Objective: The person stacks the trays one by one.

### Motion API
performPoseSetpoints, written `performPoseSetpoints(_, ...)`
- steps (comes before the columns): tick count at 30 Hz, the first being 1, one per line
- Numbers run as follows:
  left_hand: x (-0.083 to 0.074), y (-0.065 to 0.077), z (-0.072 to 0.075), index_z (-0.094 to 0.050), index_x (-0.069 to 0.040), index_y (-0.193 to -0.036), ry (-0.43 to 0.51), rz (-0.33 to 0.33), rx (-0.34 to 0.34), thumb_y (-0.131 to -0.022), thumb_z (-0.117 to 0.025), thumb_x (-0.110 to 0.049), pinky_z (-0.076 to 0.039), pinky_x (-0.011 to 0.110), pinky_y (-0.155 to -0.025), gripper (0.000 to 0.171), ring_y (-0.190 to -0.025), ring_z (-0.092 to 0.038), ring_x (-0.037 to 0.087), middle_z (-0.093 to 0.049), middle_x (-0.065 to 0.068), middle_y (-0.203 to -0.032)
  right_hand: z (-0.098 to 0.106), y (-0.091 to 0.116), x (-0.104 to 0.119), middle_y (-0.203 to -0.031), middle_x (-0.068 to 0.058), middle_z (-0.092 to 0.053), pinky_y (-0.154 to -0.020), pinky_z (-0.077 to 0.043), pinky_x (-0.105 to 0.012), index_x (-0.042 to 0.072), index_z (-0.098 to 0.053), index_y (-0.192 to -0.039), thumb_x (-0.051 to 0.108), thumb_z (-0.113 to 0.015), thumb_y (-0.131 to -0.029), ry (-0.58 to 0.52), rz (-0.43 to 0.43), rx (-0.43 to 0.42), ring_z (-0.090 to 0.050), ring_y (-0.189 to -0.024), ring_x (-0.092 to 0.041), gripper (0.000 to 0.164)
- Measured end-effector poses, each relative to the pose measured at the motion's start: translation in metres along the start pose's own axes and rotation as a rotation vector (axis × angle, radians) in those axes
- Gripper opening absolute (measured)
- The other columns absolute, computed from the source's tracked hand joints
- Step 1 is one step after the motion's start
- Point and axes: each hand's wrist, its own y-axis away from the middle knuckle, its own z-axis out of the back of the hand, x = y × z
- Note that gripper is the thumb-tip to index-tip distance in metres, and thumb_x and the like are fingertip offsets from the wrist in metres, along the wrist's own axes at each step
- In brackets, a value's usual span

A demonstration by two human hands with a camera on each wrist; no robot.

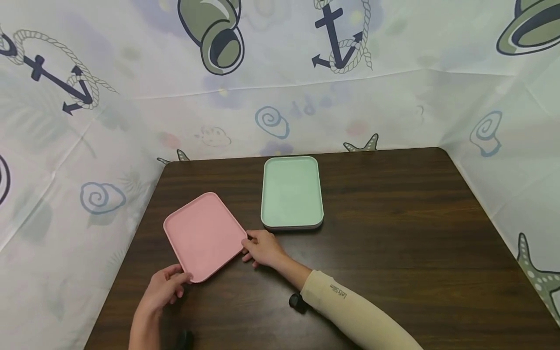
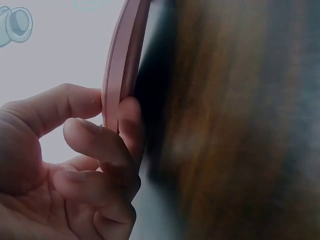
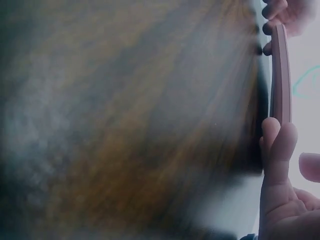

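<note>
A pink rectangular tray with rounded corners and a low rim sits turned at an angle on the left part of the table. At its near corner, my left hand pinches the rim between thumb and fingers; the left wrist view shows this tray edge from the side. My right hand holds the right corner. In the right wrist view, the fingers touch the tray's end. A light green tray lies near the far edge, just beyond my right hand, with a dark layer beneath it.
Dark wood-grain table surface extends to the right of both trays. A white patterned cloth hangs behind and along the sides. Beside the right sleeve is a small black device.
</note>
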Motion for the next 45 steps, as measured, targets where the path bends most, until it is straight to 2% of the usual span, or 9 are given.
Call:
performPoseSetpoints(6,0.008,0.009,-0.002,-0.049,0.008,-0.13,0.021,-0.008,-0.004,-0.093,-0.065,-0.014,-0.037,0.024,-0.044,0.046,-0.052,-0.05,0.01,-0.064,0.002,-0.077,-0.002,0.002,0.001,-0.077,-0.008,-0.072,-0.043,-0.051,-0.032,-0.004,-0.052,-0.137,0.011,-0.059,-0.097,-0.009,0.002,-0.012,-0.071,-0.064,-0.022,0.044)
performPoseSetpoints(14,0.01,0.019,-0.003,-0.043,0.009,-0.138,0.029,-0.02,0.007,-0.094,-0.066,-0.017,-0.037,0.023,-0.046,0.056,-0.056,-0.05,0.01,-0.064,0.003,-0.079,-0.004,0.003,0.001,-0.072,-0.009,-0.072,-0.044,-0.052,-0.034,-0.005,-0.055,-0.135,0.005,-0.058,-0.094,0.016,-0.006,0.008,-0.071,-0.061,-0.022,0.042)
performPoseSetpoints(23,0.009,0.027,-0.005,-0.04,0.008,-0.142,0.04,-0.005,-0.056,-0.094,-0.066,-0.016,-0.039,0.024,-0.049,0.059,-0.06,-0.052,0.01,-0.064,-0.001,-0.08,-0.002,0.002,0.007,-0.07,-0.008,-0.071,-0.043,-0.051,-0.032,-0.004,-0.056,-0.134,0.005,-0.059,-0.092,0.017,0.027,0.026,-0.07,-0.057,-0.019,0.043)
performPoseSetpoints(26,0.008,0.03,-0.005,-0.04,0.007,-0.142,0.051,-0.023,-0.079,-0.094,-0.066,-0.016,-0.039,0.024,-0.048,0.059,-0.059,-0.052,0.01,-0.064,-0.003,-0.08,0.0,0.001,0.011,-0.069,-0.007,-0.071,-0.045,-0.052,-0.034,-0.005,-0.057,-0.133,0.005,-0.06,-0.092,0.013,0.052,0.028,-0.069,-0.056,-0.018,0.043)
performPoseSetpoints(33,-0.008,0.039,-0.003,-0.044,0.009,-0.139,0.044,-0.128,-0.132,-0.095,-0.066,-0.017,-0.039,0.025,-0.046,0.055,-0.055,-0.051,0.009,-0.062,0.0,-0.078,0.01,0.002,0.028,-0.071,-0.008,-0.071,-0.048,-0.054,-0.035,-0.002,-0.058,-0.133,0.006,-0.061,-0.092,-0.006,0.085,0.035,-0.07,-0.059,-0.017,0.042)
performPoseSetpoints(40,-0.029,0.034,-0.002,-0.047,0.008,-0.137,0.049,-0.254,-0.119,-0.095,-0.066,-0.017,-0.037,0.026,-0.043,0.052,-0.054,-0.049,0.01,-0.062,0.002,-0.081,0.03,0.005,0.047,-0.074,-0.011,-0.071,-0.048,-0.054,-0.033,-0.003,-0.057,-0.132,0.007,-0.06,-0.092,-0.031,0.148,0.022,-0.07,-0.06,-0.02,0.041)
performPoseSetpoints(45,-0.05,0.029,-0.006,-0.048,0.008,-0.136,0.068,-0.308,-0.098,-0.095,-0.066,-0.017,-0.037,0.027,-0.043,0.051,-0.054,-0.047,0.011,-0.062,0.003,-0.082,0.049,0.008,0.059,-0.075,-0.011,-0.071,-0.049,-0.054,-0.033,-0.001,-0.057,-0.132,0.009,-0.061,-0.094,-0.016,0.167,-0.007,-0.071,-0.062,-0.02,0.04)
